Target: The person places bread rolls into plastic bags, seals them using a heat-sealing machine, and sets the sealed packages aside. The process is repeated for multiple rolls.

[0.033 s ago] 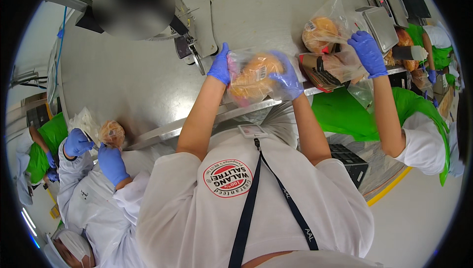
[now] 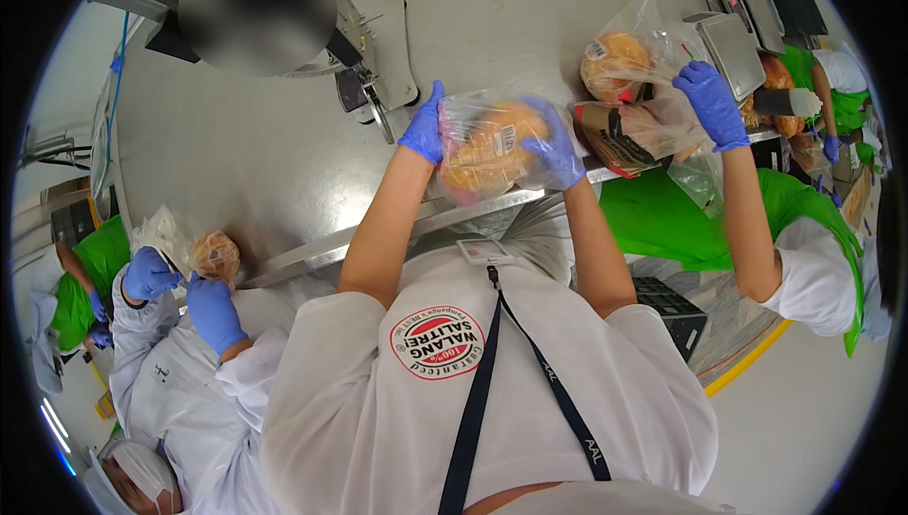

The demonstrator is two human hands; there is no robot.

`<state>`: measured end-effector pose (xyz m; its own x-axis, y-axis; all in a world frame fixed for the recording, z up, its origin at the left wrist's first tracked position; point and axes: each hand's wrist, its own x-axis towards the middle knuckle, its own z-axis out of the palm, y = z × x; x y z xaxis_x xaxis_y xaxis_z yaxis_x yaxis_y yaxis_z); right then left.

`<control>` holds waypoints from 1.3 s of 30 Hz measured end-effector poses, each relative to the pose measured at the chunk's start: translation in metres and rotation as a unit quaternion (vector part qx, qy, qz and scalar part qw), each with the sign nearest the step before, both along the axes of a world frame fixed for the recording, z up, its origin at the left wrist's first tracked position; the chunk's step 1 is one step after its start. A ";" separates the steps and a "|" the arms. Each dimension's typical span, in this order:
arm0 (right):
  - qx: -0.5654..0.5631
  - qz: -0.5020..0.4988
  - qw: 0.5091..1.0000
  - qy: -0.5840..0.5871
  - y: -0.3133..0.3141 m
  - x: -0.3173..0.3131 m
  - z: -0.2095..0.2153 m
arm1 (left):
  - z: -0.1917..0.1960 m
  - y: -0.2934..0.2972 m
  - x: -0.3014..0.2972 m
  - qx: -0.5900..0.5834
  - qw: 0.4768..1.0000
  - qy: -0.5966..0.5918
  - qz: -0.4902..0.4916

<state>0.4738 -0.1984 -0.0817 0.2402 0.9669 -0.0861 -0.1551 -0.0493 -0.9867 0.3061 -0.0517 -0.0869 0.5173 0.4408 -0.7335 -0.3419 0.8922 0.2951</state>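
Observation:
Between my hands, over the front edge of the steel table, is a clear plastic bag with a round orange-brown ham (image 2: 487, 148) in it. A white barcode label shows on the ham. My left hand (image 2: 425, 127), in a blue glove, grips the bag's left side with the thumb up; its fingers are partly hidden by the bag. My right hand (image 2: 558, 148), also gloved in blue, is closed around the right side of the ham. Clear plastic covers part of that hand, so I cannot tell whether it is inside the bag.
A machine with a metal arm (image 2: 378, 122) stands on the steel table (image 2: 255, 146). Rightward, a co-worker's gloved hand (image 2: 711, 106) holds clear plastic near another bagged ham (image 2: 615, 63) and a printed bag (image 2: 615, 141). A scale (image 2: 733, 56) is beyond. At left, another co-worker handles a small bagged ham (image 2: 216, 256).
The co-worker's hand at right has shifted slightly right and down. The bagged ham and my hands have moved barely, with my grip the same.

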 end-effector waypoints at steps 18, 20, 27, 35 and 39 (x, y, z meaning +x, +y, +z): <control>-0.125 0.113 0.985 0.033 0.021 -0.001 0.017 | 0.012 0.033 0.104 0.650 0.355 0.071 -0.669; -0.060 0.068 0.996 0.009 0.011 -0.007 0.010 | 0.016 0.026 0.114 0.674 0.332 0.089 -0.654; -0.135 0.023 0.982 -0.133 0.019 -0.022 0.004 | -0.019 0.026 0.115 0.801 0.309 0.176 -0.482; -0.086 0.107 0.980 -0.142 0.038 -0.054 0.008 | -0.025 0.024 0.113 0.501 0.733 0.217 -0.407; -0.064 0.118 0.985 -0.111 0.041 -0.061 0.015 | 0.013 0.036 0.108 0.673 0.527 0.228 -0.466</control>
<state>0.4132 -0.1578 -0.0670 0.0361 0.9829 -0.1808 0.0938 -0.1835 -0.9785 0.4146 -0.0161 -0.0736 0.8742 0.4313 -0.2231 0.4408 -0.5120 0.7373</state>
